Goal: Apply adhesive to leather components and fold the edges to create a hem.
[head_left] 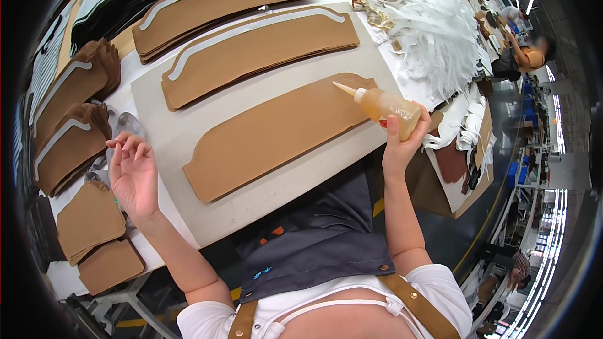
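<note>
My right hand (405, 135) is closed round a clear squeeze bottle (391, 108) of amber liquid, probably glue. Its pale nozzle (344, 88) points left, over the far right end of a long brown panel (276, 129). That panel lies flat on a grey board (245, 213) and carries no white strip. Beyond it sits a stack of similar brown panels (270, 50), the top one edged with a curved white strip (251, 25). My left hand (134, 172) is raised at the board's left side, fingers loosely curled and apart, holding nothing.
Another stack of panels (226, 9) stands farther back. Smaller brown pieces (91, 220) are piled at the left, dark sheets (132, 0) at the back left. A heap of white strips (427, 31) fills the right. A co-worker (527, 56) is at the far right.
</note>
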The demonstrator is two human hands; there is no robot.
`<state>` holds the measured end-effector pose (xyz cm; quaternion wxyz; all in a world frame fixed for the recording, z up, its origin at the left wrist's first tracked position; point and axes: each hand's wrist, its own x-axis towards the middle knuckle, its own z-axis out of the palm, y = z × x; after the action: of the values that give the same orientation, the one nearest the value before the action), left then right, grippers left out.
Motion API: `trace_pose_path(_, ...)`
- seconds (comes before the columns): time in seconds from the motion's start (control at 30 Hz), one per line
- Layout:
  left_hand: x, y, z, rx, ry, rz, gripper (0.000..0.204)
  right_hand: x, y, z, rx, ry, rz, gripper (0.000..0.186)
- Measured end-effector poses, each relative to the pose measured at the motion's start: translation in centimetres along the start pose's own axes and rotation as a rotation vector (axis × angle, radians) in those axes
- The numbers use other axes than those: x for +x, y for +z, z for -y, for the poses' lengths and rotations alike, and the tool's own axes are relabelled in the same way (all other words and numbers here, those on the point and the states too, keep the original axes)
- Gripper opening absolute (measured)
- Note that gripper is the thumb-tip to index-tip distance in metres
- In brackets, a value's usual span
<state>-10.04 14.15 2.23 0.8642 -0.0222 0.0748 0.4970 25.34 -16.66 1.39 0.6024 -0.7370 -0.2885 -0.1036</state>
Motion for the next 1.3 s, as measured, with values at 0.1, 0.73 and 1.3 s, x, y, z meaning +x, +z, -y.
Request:
trace_pose_path(0.1, 0.0, 0.0, 0.0, -0.006, 0.0, -0.004, 0.02, -0.4, 0.8, 1.6, 0.035, 0.019, 0.029, 0.067)
trace_pose_path(0.73, -0.7, 0.3, -0.2, -0.03, 0.029, 0.002, 0.024, -2.9, 3.4, 3.1, 0.149, -0.001, 0.217, 0.069)
trace_pose_path(1.3, 0.4, -1.0, -1.5, -0.018, -0.018, 0.18, 0.02, -2.0, -1.0, 4.2, 1.052, 0.681, 0.054, 0.051)
